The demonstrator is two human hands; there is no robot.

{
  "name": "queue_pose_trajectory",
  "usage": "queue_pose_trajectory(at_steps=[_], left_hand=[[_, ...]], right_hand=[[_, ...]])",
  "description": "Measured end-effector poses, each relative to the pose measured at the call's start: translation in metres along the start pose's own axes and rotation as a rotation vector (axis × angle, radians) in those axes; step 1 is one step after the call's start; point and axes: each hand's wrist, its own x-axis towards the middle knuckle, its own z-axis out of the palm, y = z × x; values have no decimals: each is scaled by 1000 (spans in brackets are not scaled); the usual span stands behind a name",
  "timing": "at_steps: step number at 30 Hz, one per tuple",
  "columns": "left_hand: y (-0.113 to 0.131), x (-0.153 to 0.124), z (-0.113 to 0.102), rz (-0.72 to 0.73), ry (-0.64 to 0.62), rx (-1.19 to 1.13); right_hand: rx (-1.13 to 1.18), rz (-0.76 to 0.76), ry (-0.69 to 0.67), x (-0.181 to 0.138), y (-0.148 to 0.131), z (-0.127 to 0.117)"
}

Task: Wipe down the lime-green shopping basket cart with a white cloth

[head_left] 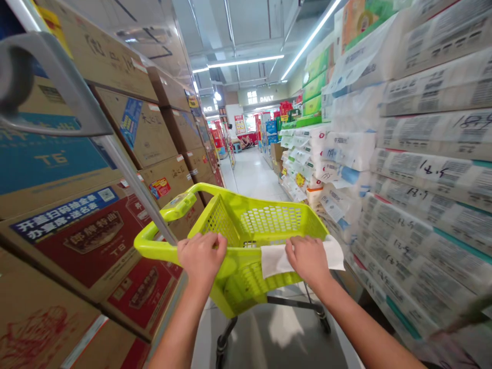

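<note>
Both bare forearms enter from the bottom edge and reach forward to a lime-green plastic shopping cart (265, 220) standing in a shop aisle. Left hand (202, 256): fingers curled closed over the near rim of the cart, close to where the green handle bar (154, 246) loops out to the left. Right hand (307, 259): fingers folded down over the same rim further right, pinning a white sheet of paper (274, 260) against it; the sheet drapes over the rim and sticks out on both sides of the hand. What is printed on the sheet, if anything, cannot be read at this angle. Cart basket: perforated walls, apparently empty as far as the view into it allows, carried on a dark metal frame with castors (223, 346) on a pale glossy floor (253, 177). Left of the aisle: stacked brown cardboard cartons (77, 241) with red and blue printed labels, close beside the handle bar. A grey metal bar (77, 102) crosses the upper left corner in front of the cartons. Right of the aisle: a wall of wrapped white paper-goods packs (423, 169) bearing barcodes and handwritten numbers, near the right hand. Overhead: fluorescent tube lights (246, 61) run along the ceiling toward a sign reading DAILY (266, 98) at the far end.
</note>
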Motion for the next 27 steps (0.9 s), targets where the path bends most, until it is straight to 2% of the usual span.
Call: queue_pose_trajectory(at_steps=[4, 10, 13, 16, 18, 22, 27], left_hand=[[10, -2, -7, 29, 29, -12], [27, -8, -18, 95, 12, -44], [26, -9, -18, 111, -1, -62], [20, -7, -12, 80, -45, -46], [16, -6, -6, 45, -87, -33], [8, -4, 6, 3, -138, -33], [4, -2, 11, 24, -150, -44]], right_hand=[[88, -66, 79, -12, -23, -1], [232, -212, 126, -24, -78, -1], [221, -265, 108, -22, -85, 0], [190, -317, 52, -15, -72, 0], [159, -300, 38, -10, -58, 1], [44, -182, 28, -2, -26, 5], [-63, 12, -8, 6, 13, 8]])
